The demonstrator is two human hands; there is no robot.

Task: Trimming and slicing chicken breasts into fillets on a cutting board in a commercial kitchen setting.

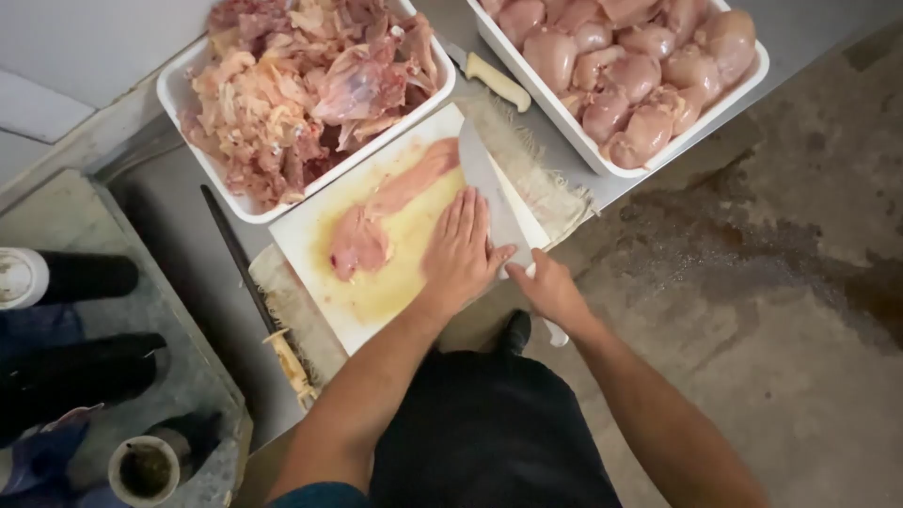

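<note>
counter: steel counter [188, 235], cloth [546, 179] under white cutting board [310, 235]
meat: chicken fillet [376, 212] lies on board, left of both hands
left hand [461, 249]: open, flat on knife blade
right hand [550, 287]: clenched on knife [489, 183] handle
trays: scraps tray [179, 94], fillets tray [583, 141], behind board
floor: stained concrete floor [781, 282]

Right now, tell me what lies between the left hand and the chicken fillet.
Head view: only bare, wet cutting board separates the left hand from the chicken fillet.

Pale pink chicken fillet [376, 221] on yellow-stained white cutting board [310, 235], white trays [179, 89], grey steel knife [489, 193]
</note>
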